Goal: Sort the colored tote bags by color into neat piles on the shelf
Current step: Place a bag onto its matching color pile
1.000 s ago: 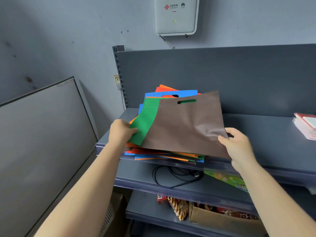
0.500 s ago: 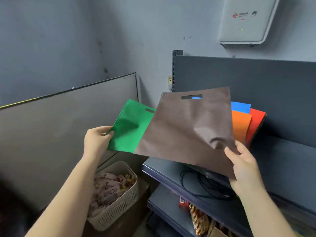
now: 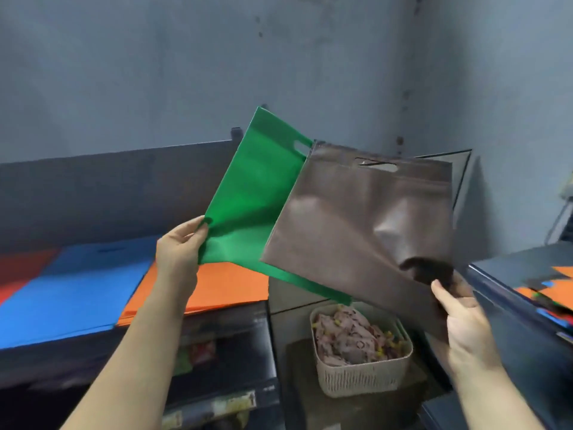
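The shelf point(image 3: 93, 339) at left carries flat blue pile point(image 3: 71, 290) and orange pile point(image 3: 223, 287), open air above them. A basket point(image 3: 359, 377) blocks the floor gap near right.

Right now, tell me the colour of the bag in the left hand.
Green. The left hand pinches the green bag by its corner; the head view shows it.

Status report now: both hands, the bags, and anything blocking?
Left hand pinches green bag; right hand pinches brown bag. Both bags in the air. Red, blue, orange piles on shelf at left. Nothing blocking.
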{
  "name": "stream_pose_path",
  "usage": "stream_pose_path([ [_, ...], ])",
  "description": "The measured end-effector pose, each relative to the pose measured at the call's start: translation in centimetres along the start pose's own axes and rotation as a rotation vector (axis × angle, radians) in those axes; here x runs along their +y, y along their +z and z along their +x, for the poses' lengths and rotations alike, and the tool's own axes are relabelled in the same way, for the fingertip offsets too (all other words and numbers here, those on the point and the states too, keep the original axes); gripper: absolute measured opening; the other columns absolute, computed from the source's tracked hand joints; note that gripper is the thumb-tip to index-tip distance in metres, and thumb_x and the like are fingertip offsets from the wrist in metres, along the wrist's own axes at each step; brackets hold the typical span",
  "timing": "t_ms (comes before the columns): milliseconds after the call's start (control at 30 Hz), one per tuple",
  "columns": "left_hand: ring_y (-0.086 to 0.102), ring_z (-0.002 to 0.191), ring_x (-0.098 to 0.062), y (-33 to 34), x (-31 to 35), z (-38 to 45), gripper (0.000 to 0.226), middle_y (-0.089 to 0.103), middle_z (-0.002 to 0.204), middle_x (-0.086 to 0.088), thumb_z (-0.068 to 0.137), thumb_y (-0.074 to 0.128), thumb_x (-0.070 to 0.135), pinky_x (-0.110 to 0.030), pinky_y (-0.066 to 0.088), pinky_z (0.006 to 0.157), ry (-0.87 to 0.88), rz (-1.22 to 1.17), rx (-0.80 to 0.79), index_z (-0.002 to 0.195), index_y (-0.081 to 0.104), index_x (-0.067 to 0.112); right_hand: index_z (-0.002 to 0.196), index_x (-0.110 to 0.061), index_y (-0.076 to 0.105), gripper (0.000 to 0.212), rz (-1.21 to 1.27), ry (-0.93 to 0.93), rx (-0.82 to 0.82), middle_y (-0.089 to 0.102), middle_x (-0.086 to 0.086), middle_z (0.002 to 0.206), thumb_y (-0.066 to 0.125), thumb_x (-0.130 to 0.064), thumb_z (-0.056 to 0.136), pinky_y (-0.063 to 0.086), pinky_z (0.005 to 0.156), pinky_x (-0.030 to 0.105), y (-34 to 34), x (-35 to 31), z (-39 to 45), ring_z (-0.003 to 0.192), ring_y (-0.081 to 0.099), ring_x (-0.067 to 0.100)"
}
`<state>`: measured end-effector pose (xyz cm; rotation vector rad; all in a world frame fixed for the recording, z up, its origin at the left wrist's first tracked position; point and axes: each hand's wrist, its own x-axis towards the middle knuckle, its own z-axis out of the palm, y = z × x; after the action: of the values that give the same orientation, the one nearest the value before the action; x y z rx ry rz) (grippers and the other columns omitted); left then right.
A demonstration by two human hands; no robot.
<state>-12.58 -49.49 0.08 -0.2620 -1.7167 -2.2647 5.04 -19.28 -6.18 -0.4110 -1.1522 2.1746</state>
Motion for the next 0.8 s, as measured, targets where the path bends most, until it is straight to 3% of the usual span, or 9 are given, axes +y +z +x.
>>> stream_pose_path([
  [133,0.07,0.069,-0.006,-8.9,2.6,1.6,0.02,0.074,0.075,0.006,0.094,0.052,0.0,-0.019,0.056,0.06,0.013,-0.076,0.106,0.094,0.066,0.014,0.099,-0.022,0.068,0.023,0.046,0.067,-0.162,0.074,-0.002,0.085,0.049,-0.01,0.095,0.058,0.054,0.03,7.8,4.5,-1.1,0.068,0.07,0.012],
  [267,0.069,0.067,-0.007,-17.1,4.8,3.1,0.02,0.074,0.075,0.004,0.095,0.048,0.0,-0.02,0.056,0.059,0.051,-0.098,0.204,0.093,0.064,0.011,0.12,-0.019,0.062,0.029,0.105,0.124,-0.284,0.074,-0.001,0.094,0.048,-0.011,0.096,0.059,0.059,0.029,15.6,9.1,-3.2,0.077,0.071,0.013],
  [333,0.069,0.067,-0.007,-21.0,5.8,3.6,0.02,0.074,0.075,0.004,0.096,0.048,0.001,-0.021,0.056,0.06,0.055,-0.095,0.25,0.093,0.064,0.011,0.111,-0.024,0.068,0.028,0.15,0.171,-0.348,0.073,0.0,0.101,0.047,-0.012,0.096,0.06,0.066,0.033,19.3,11.4,-4.5,0.084,0.071,0.015],
  [433,0.07,0.069,-0.009,-26.6,7.2,3.4,0.018,0.074,0.077,0.003,0.096,0.049,0.003,-0.022,0.057,0.06,0.062,-0.072,0.328,0.093,0.065,0.012,0.096,-0.029,0.074,0.033,0.231,0.216,-0.471,0.074,-0.002,0.1,0.046,-0.01,0.095,0.059,0.067,0.027,24.3,14.6,-6.8,0.087,0.071,0.012],
  [700,0.068,0.063,-0.005,-38.3,10.8,-1.3,0.02,0.073,0.071,0.007,0.097,0.047,0.005,-0.018,0.055,0.058,0.126,0.073,0.589,0.092,0.064,0.014,0.094,-0.03,0.073,0.033,0.235,0.368,-0.71,0.074,-0.003,0.096,0.048,-0.009,0.094,0.056,0.063,0.021,33.7,20.5,-13.2,0.081,0.07,0.008],
  [800,0.066,0.062,-0.001,-42.1,12.2,-4.3,0.018,0.071,0.068,0.011,0.097,0.048,0.007,-0.013,0.053,0.06,0.153,0.176,0.732,0.094,0.063,0.016,0.096,-0.032,0.074,0.034,0.233,0.416,-0.821,0.074,-0.006,0.098,0.049,-0.01,0.092,0.056,0.069,0.019,36.3,22.4,-15.6,0.085,0.069,0.005],
])
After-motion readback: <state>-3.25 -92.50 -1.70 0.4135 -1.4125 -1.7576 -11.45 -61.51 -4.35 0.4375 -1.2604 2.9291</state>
